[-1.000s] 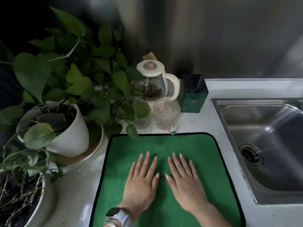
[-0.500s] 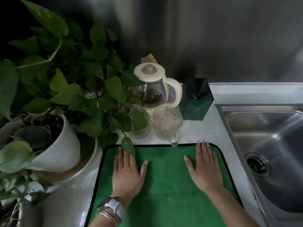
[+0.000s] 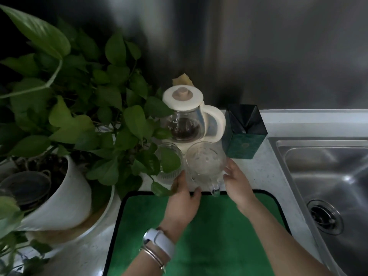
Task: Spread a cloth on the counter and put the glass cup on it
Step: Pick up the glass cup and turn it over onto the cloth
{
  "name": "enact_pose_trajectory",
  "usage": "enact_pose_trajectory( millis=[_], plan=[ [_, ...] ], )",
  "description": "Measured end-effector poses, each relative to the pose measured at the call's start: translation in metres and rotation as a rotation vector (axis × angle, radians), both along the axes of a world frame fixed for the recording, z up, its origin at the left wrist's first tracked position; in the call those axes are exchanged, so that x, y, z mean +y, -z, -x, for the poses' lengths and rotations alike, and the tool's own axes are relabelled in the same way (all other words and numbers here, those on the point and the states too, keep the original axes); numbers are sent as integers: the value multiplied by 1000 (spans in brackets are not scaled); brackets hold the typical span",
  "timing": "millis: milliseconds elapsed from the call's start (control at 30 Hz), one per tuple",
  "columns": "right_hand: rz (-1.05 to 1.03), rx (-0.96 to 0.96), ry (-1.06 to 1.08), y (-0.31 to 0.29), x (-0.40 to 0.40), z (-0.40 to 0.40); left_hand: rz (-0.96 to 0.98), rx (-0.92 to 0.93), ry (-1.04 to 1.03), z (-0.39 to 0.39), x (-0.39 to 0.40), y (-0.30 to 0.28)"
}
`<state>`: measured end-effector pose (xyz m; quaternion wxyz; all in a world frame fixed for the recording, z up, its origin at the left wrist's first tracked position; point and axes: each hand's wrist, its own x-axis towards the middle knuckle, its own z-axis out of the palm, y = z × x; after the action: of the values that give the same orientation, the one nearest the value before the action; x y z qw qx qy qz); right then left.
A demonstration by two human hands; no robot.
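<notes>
With the black-edged green cloth (image 3: 199, 232) flat beneath both wrists, open left hand (image 3: 182, 200) and right hand (image 3: 238, 182) flank the clear handled glass cup (image 3: 205, 164), not yet gripping; next, close and lift it back onto the cloth.

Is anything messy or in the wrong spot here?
Nothing is spilled or broken. One oddity: a plant leaf droops over the small ribbed glass, beside the glass cup that both hands are reaching for.

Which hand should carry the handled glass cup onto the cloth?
Right hand, probably: it lies against the glass cup, beside its handle. The left hand is crowded by the ribbed glass and leaves.
</notes>
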<state>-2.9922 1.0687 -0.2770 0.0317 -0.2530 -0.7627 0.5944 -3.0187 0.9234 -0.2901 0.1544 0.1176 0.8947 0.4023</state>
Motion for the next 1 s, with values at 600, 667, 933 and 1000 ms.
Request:
enact_pose_trajectory(
  millis=[600,667,933,1000],
  plan=[
    [98,159,-11,-31,-21,-70,-567,-200,-108,-37,-5,-36],
    [82,191,-33,-38,-29,-91,-644,-403,-157,-56,-16,-40],
    [-314,24,-171,-47,-69,-133,-788,-1159,-304,-106,-47,-38],
    [-449,-22,-214,-49,-74,-132,-800,-1243,-343,-110,-51,-37]
  ],
)
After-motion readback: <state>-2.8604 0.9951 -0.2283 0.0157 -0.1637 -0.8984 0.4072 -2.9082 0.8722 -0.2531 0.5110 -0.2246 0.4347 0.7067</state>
